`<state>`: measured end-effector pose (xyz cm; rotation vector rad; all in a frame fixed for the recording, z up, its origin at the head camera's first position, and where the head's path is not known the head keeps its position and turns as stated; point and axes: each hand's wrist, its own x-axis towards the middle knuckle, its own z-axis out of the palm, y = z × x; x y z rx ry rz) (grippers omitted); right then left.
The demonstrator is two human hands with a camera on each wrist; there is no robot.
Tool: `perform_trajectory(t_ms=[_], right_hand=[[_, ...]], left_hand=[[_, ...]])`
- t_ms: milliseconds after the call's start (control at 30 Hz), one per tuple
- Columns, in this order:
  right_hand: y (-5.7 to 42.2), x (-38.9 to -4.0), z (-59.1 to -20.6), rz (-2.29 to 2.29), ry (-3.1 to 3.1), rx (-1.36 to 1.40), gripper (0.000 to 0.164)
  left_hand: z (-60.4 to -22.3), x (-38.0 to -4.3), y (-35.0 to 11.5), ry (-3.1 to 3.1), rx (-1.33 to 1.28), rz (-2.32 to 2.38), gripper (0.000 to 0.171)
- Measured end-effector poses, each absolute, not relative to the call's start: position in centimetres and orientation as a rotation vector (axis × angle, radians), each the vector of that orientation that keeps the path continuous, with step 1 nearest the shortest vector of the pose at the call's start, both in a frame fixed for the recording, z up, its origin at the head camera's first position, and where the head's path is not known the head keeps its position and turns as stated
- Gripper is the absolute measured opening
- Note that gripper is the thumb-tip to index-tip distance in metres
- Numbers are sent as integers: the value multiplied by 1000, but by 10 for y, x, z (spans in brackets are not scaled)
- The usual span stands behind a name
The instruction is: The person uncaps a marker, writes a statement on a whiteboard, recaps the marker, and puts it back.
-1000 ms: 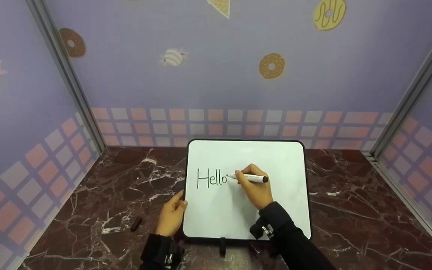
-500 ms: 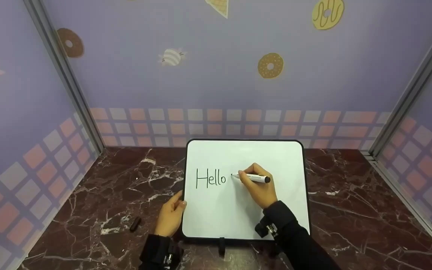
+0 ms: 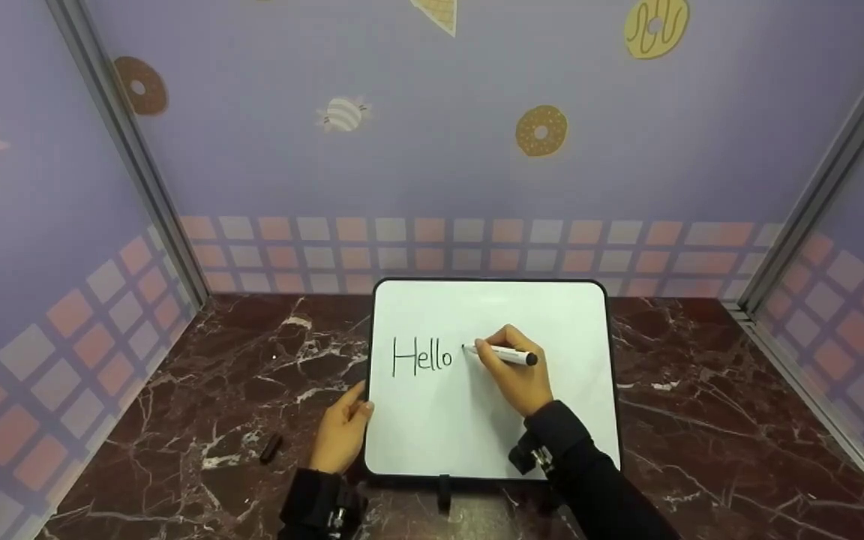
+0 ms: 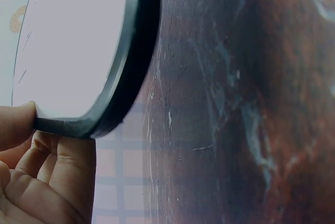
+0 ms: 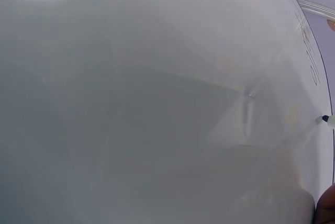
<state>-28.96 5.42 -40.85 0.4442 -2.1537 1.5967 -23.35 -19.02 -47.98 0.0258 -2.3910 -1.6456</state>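
A whiteboard (image 3: 432, 427) with a black frame leans upright on the table, bearing the handwritten word "Hello" (image 3: 421, 357) on its left half. My right hand (image 3: 520, 375) pinches a white marker (image 3: 511, 355) with a black end, its tip just right of the "o". In the right wrist view the marker tip (image 5: 326, 118) stands close to the board's surface. My left hand (image 3: 341, 433) grips the board's left edge. The left wrist view shows its thumb (image 4: 17, 125) on the front face and the other fingers behind the frame (image 4: 65, 125).
A small black marker cap (image 3: 271, 448) lies on the dark red marbled table (image 3: 199, 420), left of my left hand. A black support foot (image 3: 445, 493) sticks out below the board. Patterned purple walls (image 3: 432, 172) enclose the back and both sides.
My right hand has shifted slightly right with the marker, from beside the "o" to a spot a little farther along. The left hand keeps its hold on the board's edge.
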Motion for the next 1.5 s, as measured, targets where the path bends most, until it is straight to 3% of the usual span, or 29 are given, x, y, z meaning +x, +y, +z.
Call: perform_trajectory(t_ms=[1500], right_hand=[[64, -283, -407, 1605, -2236, 386, 20]], left_hand=[[-479, -232, -190, -2391, 17, -1675, 45]])
